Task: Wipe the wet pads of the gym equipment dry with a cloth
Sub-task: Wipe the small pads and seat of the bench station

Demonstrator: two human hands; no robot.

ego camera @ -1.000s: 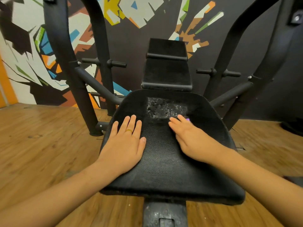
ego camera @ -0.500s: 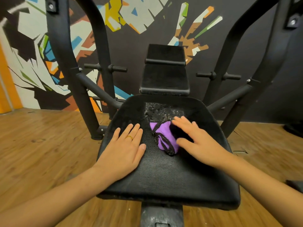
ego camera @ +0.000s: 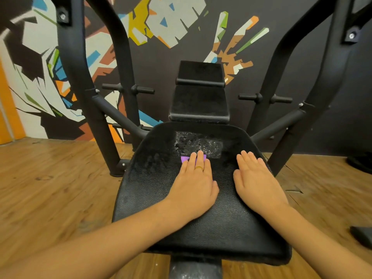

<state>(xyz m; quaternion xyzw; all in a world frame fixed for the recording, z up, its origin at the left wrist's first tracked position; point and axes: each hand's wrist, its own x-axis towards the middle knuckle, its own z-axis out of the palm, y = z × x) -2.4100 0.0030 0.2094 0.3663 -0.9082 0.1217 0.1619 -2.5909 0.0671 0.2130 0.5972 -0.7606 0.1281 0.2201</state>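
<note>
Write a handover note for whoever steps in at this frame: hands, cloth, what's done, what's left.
Left hand: flat, fingers straight, pressing the purple cloth onto the seat pad.
Right hand: flat on the seat pad, holding nothing.
Wet patch: at the seat's far end, just past the left fingertips.
Done: near part of the seat looks dry.
Left: wipe that patch; check the back pad, wetness unclear.

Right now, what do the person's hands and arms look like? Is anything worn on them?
The left forearm and right forearm are bare: no sleeves, gloves or watch in view. The left hand wears a thin gold ring on one finger; the right hand wears nothing.
</note>
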